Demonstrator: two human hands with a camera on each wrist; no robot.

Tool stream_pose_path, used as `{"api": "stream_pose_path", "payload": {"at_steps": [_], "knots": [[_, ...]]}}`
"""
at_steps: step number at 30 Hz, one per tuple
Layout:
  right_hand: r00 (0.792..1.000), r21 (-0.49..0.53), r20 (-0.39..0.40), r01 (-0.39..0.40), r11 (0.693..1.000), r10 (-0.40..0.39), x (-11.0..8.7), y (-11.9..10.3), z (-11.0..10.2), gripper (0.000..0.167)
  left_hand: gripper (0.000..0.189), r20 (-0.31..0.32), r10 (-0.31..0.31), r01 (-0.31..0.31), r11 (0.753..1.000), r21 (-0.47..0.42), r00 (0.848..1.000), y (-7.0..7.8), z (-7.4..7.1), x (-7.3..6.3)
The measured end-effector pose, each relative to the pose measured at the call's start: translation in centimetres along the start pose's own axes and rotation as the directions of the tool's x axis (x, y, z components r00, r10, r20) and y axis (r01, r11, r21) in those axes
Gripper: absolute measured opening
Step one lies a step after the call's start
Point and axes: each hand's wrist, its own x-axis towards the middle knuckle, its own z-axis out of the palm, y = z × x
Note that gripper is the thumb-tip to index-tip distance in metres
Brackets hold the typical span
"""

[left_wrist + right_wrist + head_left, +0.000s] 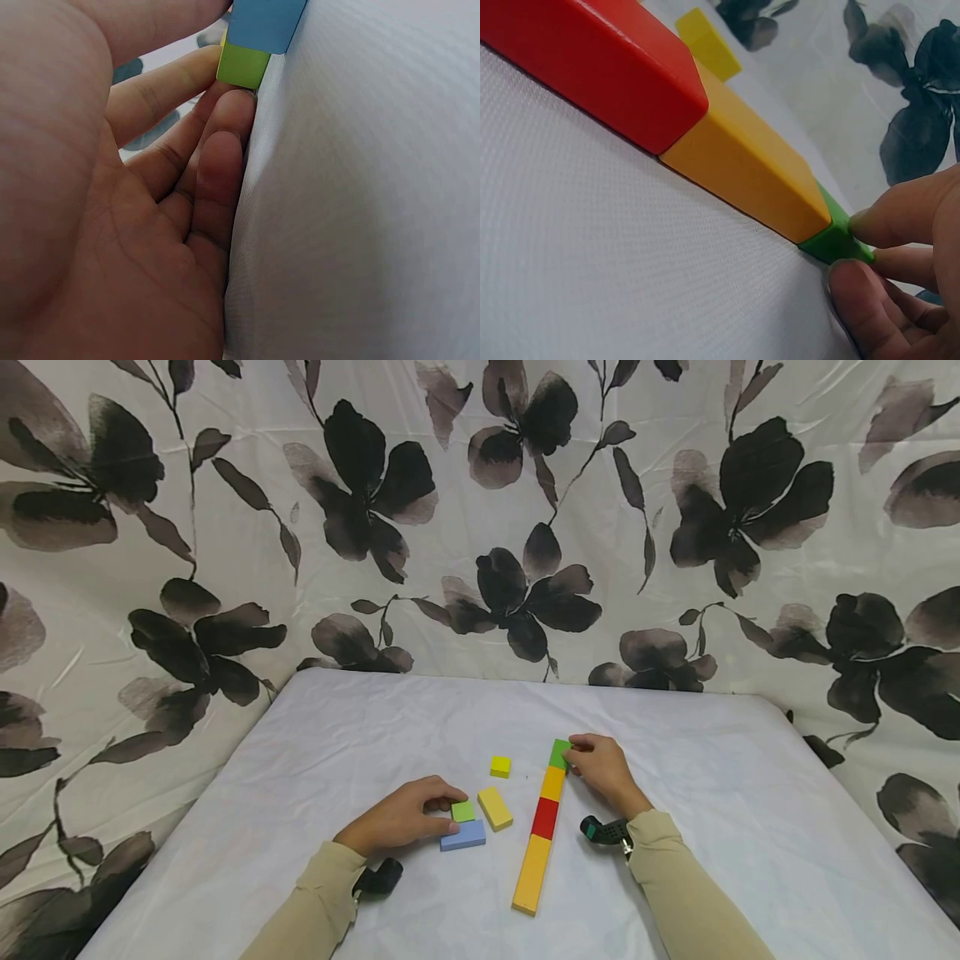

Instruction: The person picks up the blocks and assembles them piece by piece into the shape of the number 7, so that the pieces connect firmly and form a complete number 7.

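In the head view a row of blocks runs away from me: a long orange-yellow block [531, 875], a red block [545, 818], an orange block [552, 783] and a green block [559, 752] at the far end. My right hand [602, 768] pinches that green block, thumb and fingertips on its sides in the right wrist view. To the left, my left hand [408, 812] has its index finger and thumb around a small light green block [462, 812]. The thumb tip lies by a blue block [463, 837], which sits against the light green one on the near side.
A pale yellow block [495, 808] lies between the left hand and the row. Farther back stands a small bright yellow block [500, 766]. White cloth covers the table [360, 718], and a flower-patterned curtain [450, 527] hangs behind it.
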Motion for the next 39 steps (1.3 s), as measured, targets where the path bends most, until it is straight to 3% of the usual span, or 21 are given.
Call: {"api": "stream_pose_path", "payload": {"at_steps": [27, 39], "knots": [[0.999, -0.016, -0.032, 0.033, 0.999, -0.033, -0.31, 0.23, 0.05, 0.038, 0.044, -0.009, -0.019, 0.018, 1.0, -0.005, 1.0, -0.07, 0.19, 0.12], [0.997, 0.029, -0.052, 0.059, 0.998, -0.058, -0.81, 0.8, -0.16, 0.036, 0.043, -0.018, -0.02, 0.02, 1.0, 0.011, 1.0, 0.17, 0.21, 0.02]]}}
